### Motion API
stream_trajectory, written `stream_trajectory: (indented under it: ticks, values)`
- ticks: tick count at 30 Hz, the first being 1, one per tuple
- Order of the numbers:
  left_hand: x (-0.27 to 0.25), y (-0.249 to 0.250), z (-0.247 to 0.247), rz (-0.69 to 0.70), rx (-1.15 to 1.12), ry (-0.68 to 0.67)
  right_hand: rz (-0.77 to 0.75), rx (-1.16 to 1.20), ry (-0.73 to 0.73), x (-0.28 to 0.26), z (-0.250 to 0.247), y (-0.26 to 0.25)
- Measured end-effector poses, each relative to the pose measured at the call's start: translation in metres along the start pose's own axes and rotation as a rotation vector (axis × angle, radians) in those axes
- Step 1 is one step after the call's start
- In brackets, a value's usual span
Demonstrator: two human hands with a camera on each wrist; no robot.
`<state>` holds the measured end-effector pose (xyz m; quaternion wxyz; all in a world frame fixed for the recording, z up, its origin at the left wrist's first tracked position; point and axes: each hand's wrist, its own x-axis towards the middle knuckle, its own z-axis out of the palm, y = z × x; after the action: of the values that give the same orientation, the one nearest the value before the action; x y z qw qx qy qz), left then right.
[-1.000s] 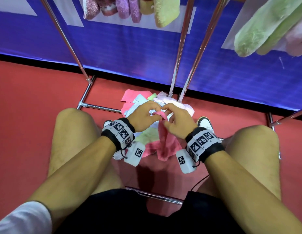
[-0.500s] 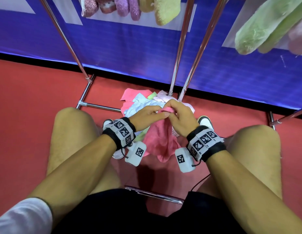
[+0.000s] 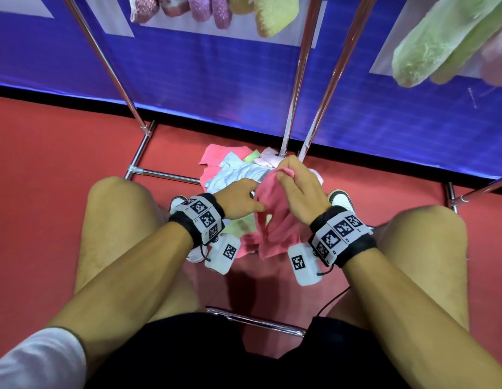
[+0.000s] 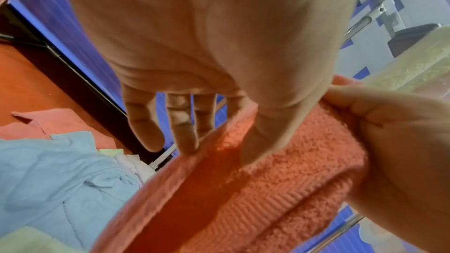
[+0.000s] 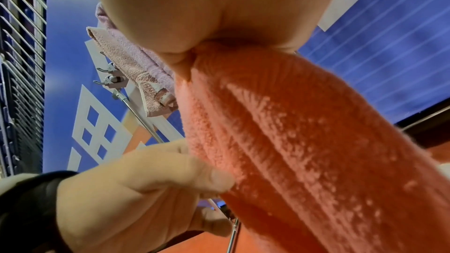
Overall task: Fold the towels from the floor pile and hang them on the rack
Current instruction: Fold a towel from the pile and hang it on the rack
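left hand [image 3: 241, 199]: at 9 o'clock of the pink towel, thumb and fingers pinching the towel's edge partway down; in the left wrist view the other fingers [image 4: 143, 122] hang loose and half spread, thumb pressed onto the terry cloth.
pink towel [image 3: 275, 220]: held up between both hands over the pile, bunched and hanging down toward 6 o'clock; lower end drapes near the floor between the knees.
right hand [image 3: 298, 189]: at 1 o'clock of the towel, fingers curled tight, pinching the top corner; right wrist view shows the cloth [image 5: 304, 141] coming straight out of the closed grip.
floor pile [image 3: 233, 171]: at 12 o'clock of the hands, on the red floor [image 3: 61, 192] at the rack's foot; pink, light blue, pale green and white pieces mixed; a pale green towel lies under the left wrist.
rack [image 3: 297, 88]: chrome poles rising at 12 o'clock, base bars on the floor.
hung towels [image 3: 216, 9]: pink and yellow ones at 11 to 12 o'clock along the top edge, green ones [image 3: 429, 49] at 2 o'clock.
backdrop: blue wall [image 3: 216, 88] behind the rack.
person: crouching, bare knees at 9 and 3 o'clock, tagged wristbands on both wrists.
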<state>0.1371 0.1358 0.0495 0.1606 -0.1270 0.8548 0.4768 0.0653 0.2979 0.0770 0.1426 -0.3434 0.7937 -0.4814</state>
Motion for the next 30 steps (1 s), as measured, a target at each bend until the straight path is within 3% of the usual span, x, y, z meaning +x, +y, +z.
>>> stream_trajectory:
  ticks: [10, 20, 25, 30]
  values:
    - [0.005, -0.016, -0.009, -0.098, 0.141, 0.178, 0.021, -0.134, 0.176, 0.008, -0.009, 0.01]
    - [0.003, -0.032, -0.023, -0.244, 0.271, 0.245, 0.184, -0.158, 0.42, 0.011, -0.028, 0.032]
    - [0.001, -0.037, -0.029, -0.283, 0.285, 0.308, 0.249, -0.149, 0.518, 0.01, -0.038, 0.037]
    - [0.002, -0.046, -0.036, -0.297, 0.16, 0.434, 0.318, -0.156, 0.535, 0.009, -0.044, 0.042]
